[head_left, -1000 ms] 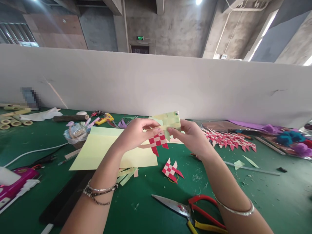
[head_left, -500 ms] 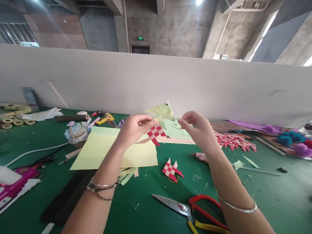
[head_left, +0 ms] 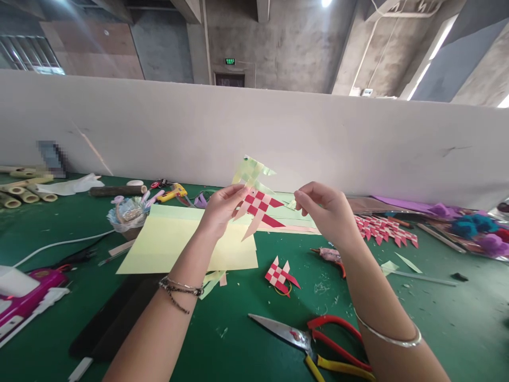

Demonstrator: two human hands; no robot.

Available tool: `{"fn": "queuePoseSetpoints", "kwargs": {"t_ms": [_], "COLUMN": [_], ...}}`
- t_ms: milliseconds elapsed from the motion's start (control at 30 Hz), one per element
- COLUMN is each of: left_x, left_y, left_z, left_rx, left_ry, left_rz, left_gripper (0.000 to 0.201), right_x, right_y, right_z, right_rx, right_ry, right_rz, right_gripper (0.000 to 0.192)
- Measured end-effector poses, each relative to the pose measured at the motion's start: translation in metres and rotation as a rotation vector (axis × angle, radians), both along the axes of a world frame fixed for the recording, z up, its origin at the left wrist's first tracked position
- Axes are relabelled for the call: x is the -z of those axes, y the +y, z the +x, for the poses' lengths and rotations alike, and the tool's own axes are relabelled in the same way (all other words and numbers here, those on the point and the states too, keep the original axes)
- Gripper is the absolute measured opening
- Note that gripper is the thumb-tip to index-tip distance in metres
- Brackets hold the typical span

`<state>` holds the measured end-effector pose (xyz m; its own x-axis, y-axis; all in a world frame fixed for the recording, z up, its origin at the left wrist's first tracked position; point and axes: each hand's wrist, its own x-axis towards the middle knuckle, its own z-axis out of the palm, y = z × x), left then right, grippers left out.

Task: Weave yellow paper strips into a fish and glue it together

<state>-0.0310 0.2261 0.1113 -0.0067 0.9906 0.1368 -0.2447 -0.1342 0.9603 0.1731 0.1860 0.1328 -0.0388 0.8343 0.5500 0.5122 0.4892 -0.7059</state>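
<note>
My left hand (head_left: 223,206) is closed on two woven paper fish held up over the table. The upper one is a pale green and yellow fish (head_left: 250,171) with a dark eye spot. Below it hangs a red and pink checkered fish (head_left: 259,203) with pointed tails. Whether the two are joined is hidden at my fingertips. My right hand (head_left: 325,208) is off to the right, apart from the fish, its thumb and fingers pinched together. Anything in that pinch is too small to make out. Another red and pink fish (head_left: 280,275) with a yellow ring lies on the table below.
Pale yellow paper sheets (head_left: 159,239) lie under my left arm. Large scissors (head_left: 306,339) lie in front, and a pink-handled tool (head_left: 329,255) near my right forearm. Several red woven pieces (head_left: 385,229) are at right. A magenta glue gun (head_left: 32,297) and a black slab (head_left: 115,318) are at left.
My left hand has turned, swinging both fish round: the green one's eye end now points up-left and the red one's tails point right. My right hand stays pinched in nearly the same place.
</note>
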Motion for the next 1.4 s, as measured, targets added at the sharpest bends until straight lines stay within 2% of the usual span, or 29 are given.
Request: {"fn": "queuePoseSetpoints", "kwargs": {"t_ms": [200,367,600,667,800,967,1133,1300,1400], "left_x": [0.003,0.001,0.001,0.002,0.004,0.005,0.006,0.006,0.006], "left_y": [0.002,0.0,-0.004,-0.005,-0.006,-0.005,-0.005,-0.007,-0.009], "left_z": [0.003,0.005,0.013,0.016,0.02,0.021,0.022,0.025,0.026], "left_rx": [-0.034,-0.012,0.018,0.007,0.024,0.067,0.111,0.209,0.215], "left_ry": [-0.078,-0.119,-0.144,-0.104,-0.081,-0.203,-0.28,-0.173,-0.044], "left_rz": [-0.046,-0.05,-0.024,0.003,0.037,0.016,0.026,0.045,0.032], "left_gripper": [0.036,0.032,0.029,0.029,0.031,0.026,0.022,0.021,0.024], "right_x": [0.001,0.003,0.006,0.008,0.013,0.022,0.025,0.018,0.014], "right_y": [0.002,0.002,0.004,0.006,0.01,0.016,0.018,0.012,0.008], "right_z": [0.0,-0.001,-0.005,-0.006,-0.01,-0.014,-0.014,-0.013,-0.016], "right_rx": [0.003,-0.007,0.059,-0.001,-0.169,-0.125,-0.282,-0.231,-0.18], "right_ry": [-0.004,-0.077,-0.138,-0.134,-0.121,-0.006,0.129,0.198,0.203], "right_rz": [-0.006,0.0,-0.031,-0.064,-0.248,-0.315,-0.355,-0.305,-0.254], "right_gripper": [0.018,0.016,0.041,0.038,0.038,0.044,0.032,0.024,0.021]}}
